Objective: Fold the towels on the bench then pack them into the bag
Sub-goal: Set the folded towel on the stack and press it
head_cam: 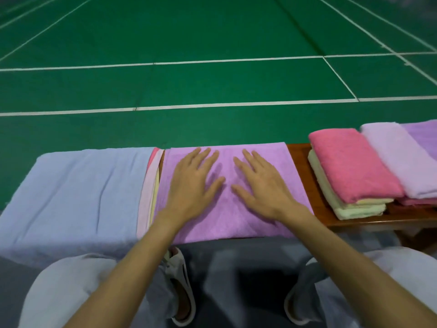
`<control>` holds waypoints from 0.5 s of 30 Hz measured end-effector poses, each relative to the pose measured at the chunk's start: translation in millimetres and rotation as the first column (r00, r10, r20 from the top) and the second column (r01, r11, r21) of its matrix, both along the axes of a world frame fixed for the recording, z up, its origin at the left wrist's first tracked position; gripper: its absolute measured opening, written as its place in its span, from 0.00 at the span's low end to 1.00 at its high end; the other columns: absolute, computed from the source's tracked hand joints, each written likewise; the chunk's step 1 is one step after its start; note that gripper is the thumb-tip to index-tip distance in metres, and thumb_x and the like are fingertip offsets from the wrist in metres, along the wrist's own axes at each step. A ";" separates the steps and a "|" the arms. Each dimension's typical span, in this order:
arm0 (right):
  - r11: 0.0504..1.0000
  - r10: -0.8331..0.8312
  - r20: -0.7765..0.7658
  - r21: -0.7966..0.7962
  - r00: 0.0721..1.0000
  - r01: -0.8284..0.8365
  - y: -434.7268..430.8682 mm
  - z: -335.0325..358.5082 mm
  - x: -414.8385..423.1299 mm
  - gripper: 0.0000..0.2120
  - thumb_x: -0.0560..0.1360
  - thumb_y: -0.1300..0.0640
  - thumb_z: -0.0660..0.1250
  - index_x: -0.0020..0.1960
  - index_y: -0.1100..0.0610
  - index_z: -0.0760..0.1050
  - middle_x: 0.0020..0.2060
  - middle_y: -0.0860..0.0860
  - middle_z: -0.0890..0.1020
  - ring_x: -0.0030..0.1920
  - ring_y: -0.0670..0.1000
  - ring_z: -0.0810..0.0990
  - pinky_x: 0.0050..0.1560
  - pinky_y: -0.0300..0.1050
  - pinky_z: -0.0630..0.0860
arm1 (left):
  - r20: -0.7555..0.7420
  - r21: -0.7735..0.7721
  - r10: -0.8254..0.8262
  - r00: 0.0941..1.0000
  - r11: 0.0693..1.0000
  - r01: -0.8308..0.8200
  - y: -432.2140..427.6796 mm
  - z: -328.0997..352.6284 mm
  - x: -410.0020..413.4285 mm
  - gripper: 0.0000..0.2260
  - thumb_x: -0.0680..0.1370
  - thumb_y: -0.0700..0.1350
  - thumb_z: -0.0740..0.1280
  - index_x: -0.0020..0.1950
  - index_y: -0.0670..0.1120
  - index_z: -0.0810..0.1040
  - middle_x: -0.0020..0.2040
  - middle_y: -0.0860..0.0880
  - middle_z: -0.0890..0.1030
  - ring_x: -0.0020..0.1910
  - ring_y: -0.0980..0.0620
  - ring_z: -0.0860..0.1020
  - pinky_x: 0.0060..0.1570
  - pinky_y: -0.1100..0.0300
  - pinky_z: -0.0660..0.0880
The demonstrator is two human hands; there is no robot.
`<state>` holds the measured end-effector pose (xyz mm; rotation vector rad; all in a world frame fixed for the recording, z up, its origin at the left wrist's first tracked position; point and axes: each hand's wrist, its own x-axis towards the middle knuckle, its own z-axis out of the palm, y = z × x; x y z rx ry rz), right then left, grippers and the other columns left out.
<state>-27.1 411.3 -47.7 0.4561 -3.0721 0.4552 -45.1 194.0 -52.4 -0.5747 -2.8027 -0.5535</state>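
Nearest the camera, the person's knees and sandalled feet are showing below the counter (305, 152) edge. Both forearms are reaching forward onto the purple towel (227, 216), the landmark here. The left hand (191, 183) is lying flat on its left half, fingers spread; the right hand (262, 185) is doing the same on its right half, thumbs nearly meeting at the centre. Neither is pinching cloth; both are pressing palm-down.

The towel's long axis is running from the near edge towards the far edge, so the coming fold likely turns on bringing one short end over the other. Both hands are sitting equally near its middle.

Left of the purple towel, a blue towel (75, 192) is lying spread, with pink and yellow layers peeking between. Right of it, a pink folded towel (350, 162) is sitting on a pale yellow one (350, 209), lilac stacks (392, 157) just beyond. No bag is showing. Farther off, green court floor (212, 31).
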 end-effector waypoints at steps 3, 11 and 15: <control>0.995 0.088 -0.023 0.046 0.996 -0.087 -5.2 -24.9 1.4 0.34 0.83 0.36 0.47 0.84 0.48 0.41 0.83 0.49 0.40 0.82 0.51 0.36 0.81 0.60 0.41 | 0.075 -0.113 -0.048 0.996 0.992 0.056 16.2 -26.5 3.7 0.30 0.85 0.61 0.49 0.85 0.53 0.50 0.85 0.49 0.48 0.83 0.48 0.42 0.81 0.43 0.46; 0.991 0.059 0.048 0.120 0.997 -0.065 -1.1 -35.4 4.3 0.36 0.80 0.31 0.37 0.83 0.45 0.39 0.82 0.48 0.38 0.81 0.51 0.33 0.80 0.59 0.37 | 0.236 -0.239 0.077 0.969 0.971 -0.019 14.3 -41.5 6.2 0.34 0.80 0.69 0.38 0.84 0.56 0.40 0.83 0.51 0.37 0.82 0.48 0.34 0.80 0.41 0.38; 0.990 -0.065 0.042 0.129 0.997 0.059 14.2 -38.4 4.0 0.35 0.80 0.33 0.35 0.83 0.46 0.38 0.82 0.48 0.38 0.81 0.52 0.35 0.81 0.59 0.39 | 0.240 -0.225 0.177 0.954 0.967 -0.123 3.2 -41.8 12.9 0.35 0.80 0.70 0.39 0.84 0.56 0.40 0.83 0.52 0.37 0.82 0.47 0.34 0.80 0.43 0.36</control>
